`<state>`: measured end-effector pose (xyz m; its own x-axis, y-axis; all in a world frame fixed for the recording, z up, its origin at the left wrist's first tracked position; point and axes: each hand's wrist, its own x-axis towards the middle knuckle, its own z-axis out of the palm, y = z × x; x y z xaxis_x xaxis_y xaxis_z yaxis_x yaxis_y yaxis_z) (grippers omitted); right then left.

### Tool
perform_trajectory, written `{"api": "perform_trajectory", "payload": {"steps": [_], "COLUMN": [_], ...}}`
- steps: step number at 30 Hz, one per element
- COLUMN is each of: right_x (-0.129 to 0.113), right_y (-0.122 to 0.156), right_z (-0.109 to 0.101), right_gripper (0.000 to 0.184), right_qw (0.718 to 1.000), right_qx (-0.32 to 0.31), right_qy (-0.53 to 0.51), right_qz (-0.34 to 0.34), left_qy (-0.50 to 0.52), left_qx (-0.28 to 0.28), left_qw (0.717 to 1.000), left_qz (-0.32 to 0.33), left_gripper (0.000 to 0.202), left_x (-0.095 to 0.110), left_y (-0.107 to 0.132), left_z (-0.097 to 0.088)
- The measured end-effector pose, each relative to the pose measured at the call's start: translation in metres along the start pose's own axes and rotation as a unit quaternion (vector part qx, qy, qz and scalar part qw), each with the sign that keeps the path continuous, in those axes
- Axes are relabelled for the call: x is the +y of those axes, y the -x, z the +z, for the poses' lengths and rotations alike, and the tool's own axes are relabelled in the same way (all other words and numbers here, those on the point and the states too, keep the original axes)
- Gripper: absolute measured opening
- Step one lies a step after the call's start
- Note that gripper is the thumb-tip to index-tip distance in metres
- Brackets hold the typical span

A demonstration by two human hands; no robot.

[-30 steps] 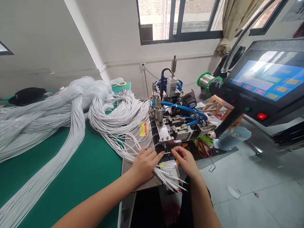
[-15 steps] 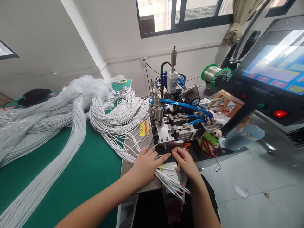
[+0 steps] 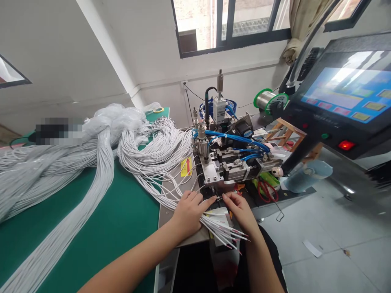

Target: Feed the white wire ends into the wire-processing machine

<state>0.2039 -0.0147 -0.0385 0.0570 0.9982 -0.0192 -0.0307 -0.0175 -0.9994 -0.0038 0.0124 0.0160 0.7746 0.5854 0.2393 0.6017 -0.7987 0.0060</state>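
Across the green tabletop (image 3: 131, 228), long sweeps of white wires (image 3: 159, 152)!

They run under the left hand (image 3: 188, 211), forefinger outstretched; whether it's gripping, can't tell! Just beside it, the right hand (image 3: 240, 206): thumb and forefinger pinched together, any catch too small to see, at the front of the machine (image 3: 236, 171).

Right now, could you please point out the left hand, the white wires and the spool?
Left hand (image 3: 188, 212): head view, back of the hand.
White wires (image 3: 214, 228): head view, strands beside left hand.
Spool (image 3: 266, 101): head view, wound wire.
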Motion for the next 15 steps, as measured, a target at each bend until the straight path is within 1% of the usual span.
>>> {"api": "perform_trajectory", "payload": {"steps": [4,6,7,9,11,15], "right_x": [0.001,-0.003,-0.006,-0.013,-0.020,-0.030], "right_y": [0.014,0.022,0.026,0.033,0.039,0.048], "right_z": [-0.012,-0.017,-0.018,-0.019,-0.019,-0.015], "right_gripper": [0.040,0.040,0.039,0.038,0.037,0.033], "right_qw": [0.999,0.999,0.999,0.998,0.997,0.996], "right_qx": [0.033,0.043,0.048,0.057,0.060,0.047], "right_qy": [0.015,0.019,0.022,0.034,0.047,0.073], "right_qz": [-0.003,-0.002,-0.001,-0.002,-0.008,-0.024], "left_qy": [0.019,0.017,0.015,0.012,0.008,-0.001], "left_qx": [0.119,0.157,0.167,0.175,0.169,0.154], "left_qw": [0.993,0.987,0.986,0.985,0.986,0.988], "left_qz": [0.016,0.016,0.015,0.006,-0.007,-0.031], "left_gripper": [0.043,0.035,0.033,0.029,0.024,0.020], "left_x": [-0.001,0.000,0.000,0.002,0.003,0.005], "left_y": [0.005,0.006,0.007,0.008,0.008,0.008], "left_z": [0.006,0.007,0.007,0.006,0.004,0.002]}}
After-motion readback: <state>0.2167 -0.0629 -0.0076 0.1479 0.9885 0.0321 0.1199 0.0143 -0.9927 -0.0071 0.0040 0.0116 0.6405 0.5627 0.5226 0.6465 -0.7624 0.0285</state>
